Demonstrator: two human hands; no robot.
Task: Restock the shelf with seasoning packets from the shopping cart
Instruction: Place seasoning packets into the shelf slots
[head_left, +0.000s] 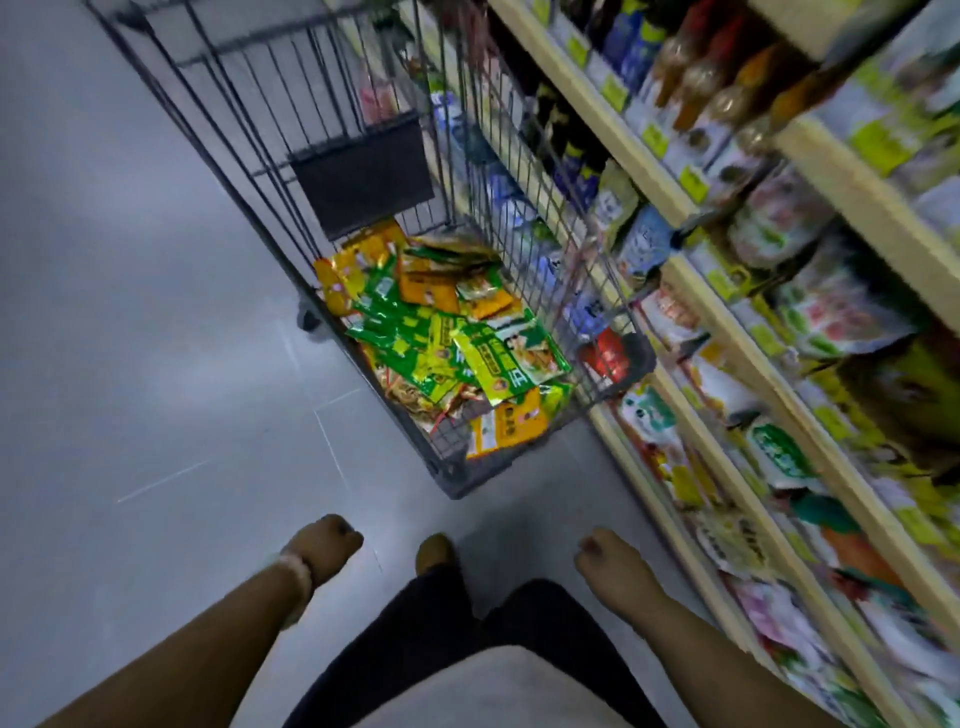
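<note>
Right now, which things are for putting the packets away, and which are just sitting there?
For the job: seasoning packets, shopping cart, shelf, left hand, right hand.

Just there: bottles, bracelet, floor.

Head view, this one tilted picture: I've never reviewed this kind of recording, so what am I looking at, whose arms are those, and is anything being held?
There is no machine here. A person wears a wide-angle camera on the head, and it looks forward and down, which is why everything leans. The two bare arms at the bottom are the wearer's own. The left hand, with a pale band at the wrist, and the right hand both hang with fingers loosely curled and hold nothing. Ahead on the grey floor stands a wire shopping cart, with green, yellow and orange seasoning packets heaped in its bottom. Along the right runs the shelf, stocked with packets and bottles, too blurred to read.
</note>
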